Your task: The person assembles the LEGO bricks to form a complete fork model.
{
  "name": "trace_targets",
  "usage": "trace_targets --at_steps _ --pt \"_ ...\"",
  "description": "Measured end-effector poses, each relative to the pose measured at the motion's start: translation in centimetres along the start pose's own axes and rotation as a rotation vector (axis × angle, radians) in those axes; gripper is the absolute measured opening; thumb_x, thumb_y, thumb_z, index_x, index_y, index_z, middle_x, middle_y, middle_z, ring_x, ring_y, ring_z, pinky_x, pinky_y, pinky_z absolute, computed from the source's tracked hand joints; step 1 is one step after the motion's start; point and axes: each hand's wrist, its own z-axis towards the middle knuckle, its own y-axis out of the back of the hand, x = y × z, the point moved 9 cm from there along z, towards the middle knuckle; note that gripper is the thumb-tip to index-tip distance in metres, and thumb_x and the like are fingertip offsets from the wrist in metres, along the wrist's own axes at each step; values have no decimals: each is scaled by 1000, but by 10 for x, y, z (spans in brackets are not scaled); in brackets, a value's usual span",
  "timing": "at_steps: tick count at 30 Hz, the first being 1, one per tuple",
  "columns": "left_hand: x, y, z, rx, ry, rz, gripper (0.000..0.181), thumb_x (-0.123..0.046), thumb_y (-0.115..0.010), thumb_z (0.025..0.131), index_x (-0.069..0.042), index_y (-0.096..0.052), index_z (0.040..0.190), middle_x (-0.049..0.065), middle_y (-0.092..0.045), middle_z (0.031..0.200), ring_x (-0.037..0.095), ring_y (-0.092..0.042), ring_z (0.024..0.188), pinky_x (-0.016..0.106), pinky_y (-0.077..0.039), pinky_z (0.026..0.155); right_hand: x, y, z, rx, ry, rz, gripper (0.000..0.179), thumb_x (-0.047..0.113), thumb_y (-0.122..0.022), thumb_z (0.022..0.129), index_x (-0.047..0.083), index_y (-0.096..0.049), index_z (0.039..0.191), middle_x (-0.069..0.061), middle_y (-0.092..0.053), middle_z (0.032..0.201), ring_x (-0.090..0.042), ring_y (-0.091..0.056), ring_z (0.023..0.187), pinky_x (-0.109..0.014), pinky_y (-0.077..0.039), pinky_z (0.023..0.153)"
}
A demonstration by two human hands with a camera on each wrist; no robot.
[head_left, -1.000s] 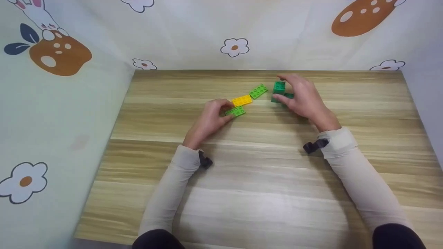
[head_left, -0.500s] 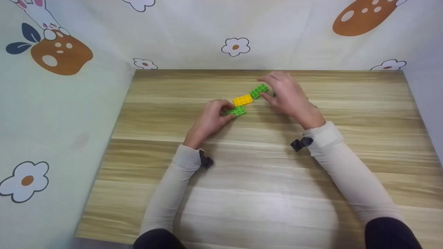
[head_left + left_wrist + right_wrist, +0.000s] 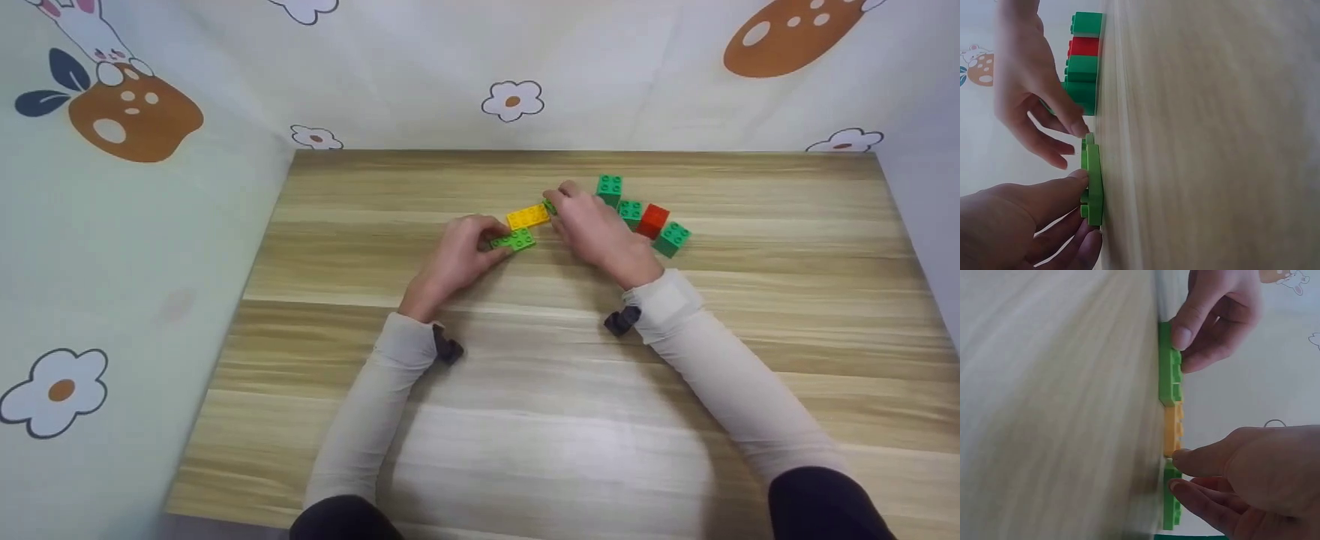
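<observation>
My left hand (image 3: pixel 461 251) pinches the near light green flat brick (image 3: pixel 516 241) on the wooden table, thumb on its near side and fingers behind. A yellow flat brick (image 3: pixel 528 216) lies just beyond it, end to end with a second light green flat brick (image 3: pixel 1168 517). My right hand (image 3: pixel 596 229) reaches over this second brick, which it mostly covers in the head view. Thumb and index finger stand on either side of its left end, beside the yellow brick. The left wrist view shows both hands close together over the bricks.
Right of my right hand stand a taller dark green block (image 3: pixel 610 190), another dark green block (image 3: pixel 630 214), a red block (image 3: pixel 653 220) and a third dark green block (image 3: pixel 672 238), in a slanting row. A patterned wall sheet (image 3: pixel 420 75) rises behind the table (image 3: pixel 525 390).
My right hand has moved left from the dark green blocks to the farther light green flat brick, and its fingers have closed in. The coloured blocks now show. My left hand stays in place.
</observation>
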Motion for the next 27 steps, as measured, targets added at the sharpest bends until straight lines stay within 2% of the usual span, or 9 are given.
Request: trace_targets --at_steps 9,16,22,27 --pt "-1 1 0 29 1 17 33 -21 -83 98 -6 -77 126 8 -78 124 21 -71 111 39 -59 104 -3 -9 1 -16 -5 -3 32 -1 -59 106 -3 -69 136 -24 -62 123 -42 -71 102 -51 -66 94" --pt "-3 4 -2 50 -30 9 34 -13 -87 92 -2 -77 123 12 -78 121 25 -71 108 41 -60 101 4 -6 -9 -67 42 9 28 16 -76 102 1 -76 126 -16 -61 112 -36 -65 98 -51 -63 87" --pt "-6 4 -3 58 -48 17 31 -13 -86 94 -4 -77 123 9 -78 122 23 -71 111 40 -60 102 7 -2 -23 -124 112 -23 31 27 -80 101 3 -76 121 -14 -70 115 -36 -66 108 -51 -55 95" --pt "-16 -5 -4 78 -76 10 32 -13 -85 94 -6 -77 125 8 -78 124 22 -71 114 40 -58 106 3 -1 -40 -111 117 16 34 30 -82 99 7 -76 123 -11 -78 120 -33 -70 113 -48 -50 93"
